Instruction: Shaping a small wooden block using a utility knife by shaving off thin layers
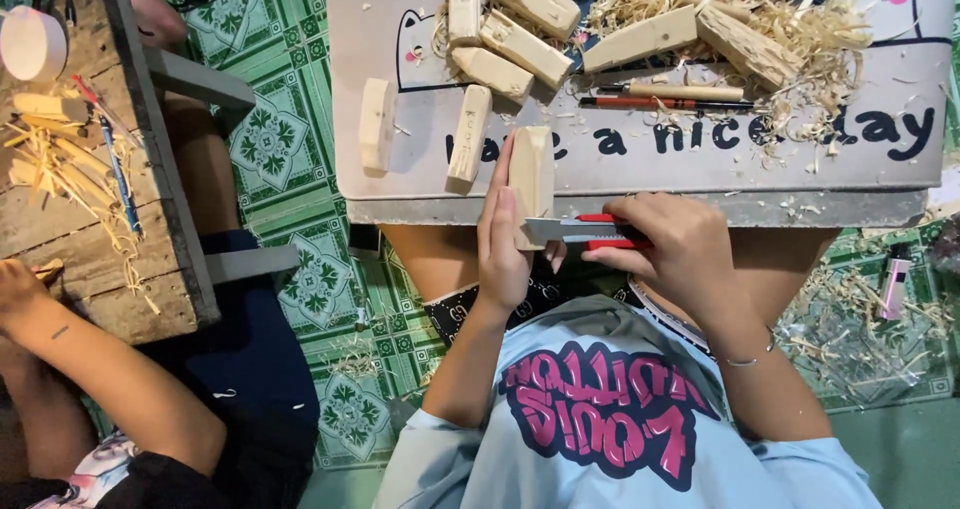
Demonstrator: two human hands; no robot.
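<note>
Bare strip of grey lap table (700,174) at 12 o'clock of hands: passable. Beyond it, wooden blocks (520,39), shavings (800,29), pencils (665,97) block way. At 9 o'clock, co-worker's arm (100,369) and wooden bench (150,169) obstruct.

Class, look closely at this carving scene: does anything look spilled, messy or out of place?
Yes. Wood shavings are heaped over the grey board and scattered on the green floor, where a lighter lies among them.
</note>
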